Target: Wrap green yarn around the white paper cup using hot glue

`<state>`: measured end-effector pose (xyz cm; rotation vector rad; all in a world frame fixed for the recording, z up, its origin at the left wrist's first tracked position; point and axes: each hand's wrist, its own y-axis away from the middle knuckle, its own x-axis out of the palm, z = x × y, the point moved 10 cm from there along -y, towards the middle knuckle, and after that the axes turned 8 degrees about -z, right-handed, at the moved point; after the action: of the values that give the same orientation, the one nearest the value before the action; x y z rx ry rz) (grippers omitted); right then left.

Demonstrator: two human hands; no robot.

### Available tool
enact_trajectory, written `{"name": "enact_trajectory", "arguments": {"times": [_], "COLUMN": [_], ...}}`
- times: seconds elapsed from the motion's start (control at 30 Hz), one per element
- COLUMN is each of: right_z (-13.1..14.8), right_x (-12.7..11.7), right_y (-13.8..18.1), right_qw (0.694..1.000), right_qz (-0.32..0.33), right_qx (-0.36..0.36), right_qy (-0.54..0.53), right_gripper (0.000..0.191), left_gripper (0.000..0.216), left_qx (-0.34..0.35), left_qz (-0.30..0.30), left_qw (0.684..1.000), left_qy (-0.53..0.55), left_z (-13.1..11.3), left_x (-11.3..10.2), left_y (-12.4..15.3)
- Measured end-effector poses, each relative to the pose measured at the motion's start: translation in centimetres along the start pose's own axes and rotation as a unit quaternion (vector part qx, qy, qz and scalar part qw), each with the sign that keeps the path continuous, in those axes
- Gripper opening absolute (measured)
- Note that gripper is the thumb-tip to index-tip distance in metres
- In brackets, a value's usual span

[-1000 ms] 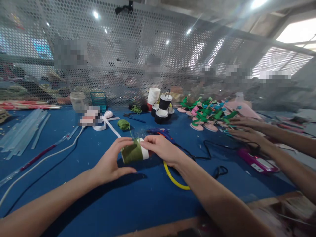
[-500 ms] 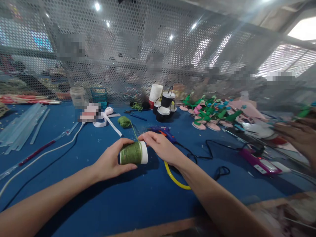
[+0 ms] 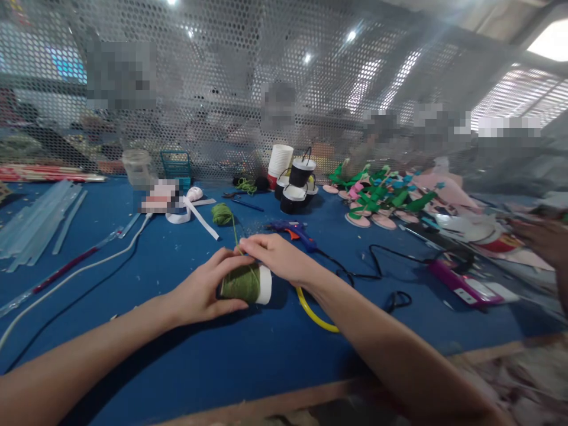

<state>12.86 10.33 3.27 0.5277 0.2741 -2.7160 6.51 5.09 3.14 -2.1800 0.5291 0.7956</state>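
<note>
My left hand (image 3: 208,287) is wrapped round a paper cup (image 3: 265,285) lying on its side, its white rim end facing right. Green yarn (image 3: 242,284) is wound round most of the cup's wall. Over the cup's top, my right hand (image 3: 277,254) pinches the green yarn strand, fingertips close to the left hand's fingers. That strand runs up to a small green yarn ball (image 3: 221,213) on the blue table. Just beyond the right hand lies a blue hot glue gun (image 3: 295,232). A yellow ring (image 3: 314,316) is partly covered by my right forearm.
White ribbon (image 3: 202,220) and clear glue sticks (image 3: 39,222) lie left. Stacked white cups (image 3: 281,161) and small black buckets (image 3: 293,198) stand at the back. Green felt pieces on pink discs (image 3: 384,220), a purple power strip (image 3: 461,287) and another person's hand (image 3: 539,236) are right.
My right hand has moved left across the cup's top, carrying the strand from near the white rim toward the middle. The other person's hand at right has shifted slightly outward.
</note>
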Motion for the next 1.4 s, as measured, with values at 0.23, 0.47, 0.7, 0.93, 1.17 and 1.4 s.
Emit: {"name": "enact_trajectory", "arguments": {"times": [0.23, 0.47, 0.7, 0.93, 1.17, 1.4], "right_z": [-1.0, -4.3, -10.2, -8.3, -3.3, -2.3], "right_x": [-3.5, -14.3, -13.8, -14.3, -10.1, -6.8], "right_y": [-1.9, -1.7, -1.5, -0.7, 2.1, 4.2], "right_qw": [0.991, 0.940, 0.924, 0.935, 0.984, 0.990], "right_qz": [-0.073, -0.242, -0.170, -0.242, -0.122, -0.073], "right_qx": [0.054, 0.116, 0.203, 0.162, 0.129, 0.116], "right_qy": [0.095, 0.213, 0.277, 0.204, 0.030, -0.004], "right_gripper": [0.027, 0.026, 0.025, 0.034, 0.021, 0.023], "left_gripper": [0.048, 0.045, 0.042, 0.042, 0.042, 0.043], "left_qx": [-0.013, -0.015, -0.050, -0.062, -0.075, -0.116], "left_qz": [0.004, -0.027, -0.029, -0.028, -0.031, -0.017], "left_qw": [1.000, 0.998, 0.996, 0.996, 0.995, 0.992], "left_qy": [-0.024, -0.061, -0.072, -0.062, -0.050, -0.044], "left_z": [0.2, 0.9, 1.7, 2.0, 2.3, 3.3], "left_x": [-0.1, -0.8, -1.0, -1.0, -1.4, -1.7], "left_y": [-0.1, -0.2, -0.3, -0.3, -0.4, -0.5]}}
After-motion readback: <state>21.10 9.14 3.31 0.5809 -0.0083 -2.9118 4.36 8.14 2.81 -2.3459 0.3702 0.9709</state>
